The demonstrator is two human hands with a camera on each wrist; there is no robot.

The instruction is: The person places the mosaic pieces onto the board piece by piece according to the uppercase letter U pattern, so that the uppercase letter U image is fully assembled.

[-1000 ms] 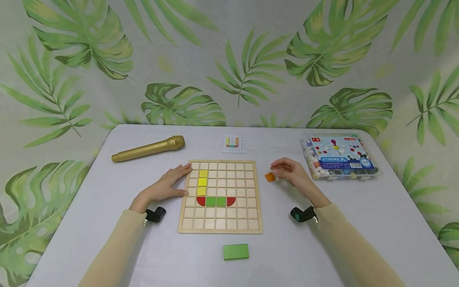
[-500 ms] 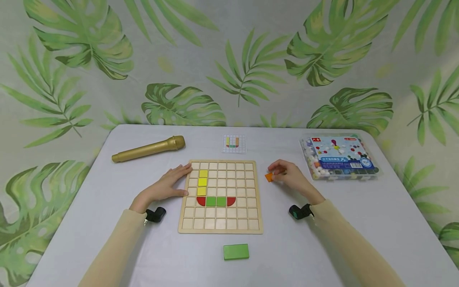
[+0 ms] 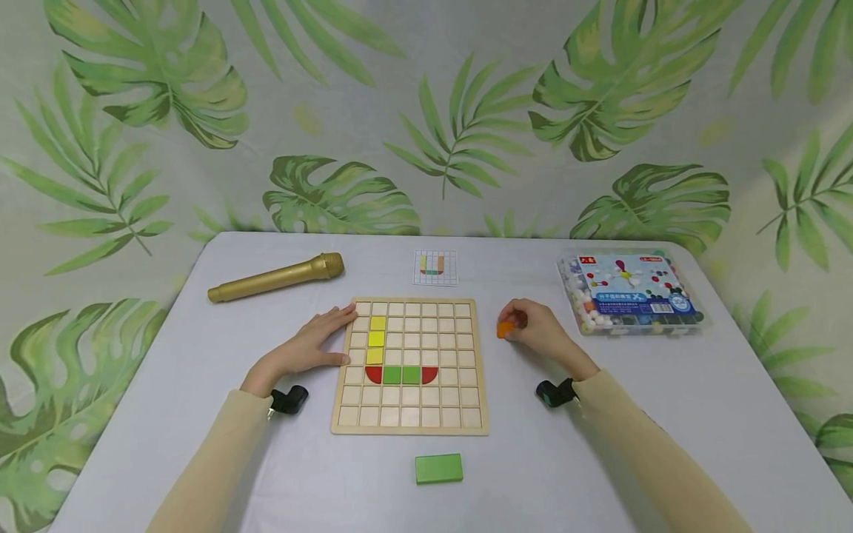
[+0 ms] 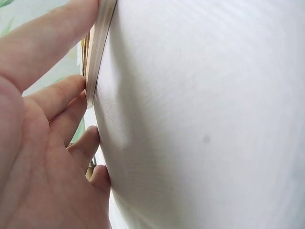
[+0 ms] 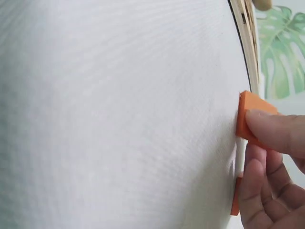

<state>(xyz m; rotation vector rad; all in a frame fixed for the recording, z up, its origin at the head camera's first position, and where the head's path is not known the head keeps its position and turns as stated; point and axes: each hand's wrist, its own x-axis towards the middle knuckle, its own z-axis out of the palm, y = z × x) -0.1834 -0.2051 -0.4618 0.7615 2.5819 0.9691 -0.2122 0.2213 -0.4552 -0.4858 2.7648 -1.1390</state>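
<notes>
A square wooden grid board (image 3: pixel 458 400) lies mid-table, bearing a column of yellow square tiles (image 3: pixel 376 338), two green square tiles (image 3: pixel 401 374) and a red rounded tile (image 3: pixel 374 374) at either end of the green pair. My left hand (image 3: pixel 309 344) rests against the board's left edge, fingers extended, fingertips at its rim (image 4: pixel 101 52). To the right of the board, my right hand (image 3: pixel 538 329) pinches an orange tile (image 5: pixel 257 105) between thumb and fingers. Below those fingers, in the right wrist view, a second orange piece (image 5: pixel 236 196) lies on the cloth, partly hidden.
A small pattern card (image 3: pixel 435 267) lies behind the board. At the back left is a gold microphone (image 3: pixel 276 277); at the back right stands a clear plastic box (image 3: pixel 633 290) of colored pieces. A green rectangular block (image 3: pixel 438 468) lies in front of the board.
My right hand has drawn slightly left and its fingers have closed on the orange tile, which has tilted from its flat pose. The left hand and the board tiles stay put.
</notes>
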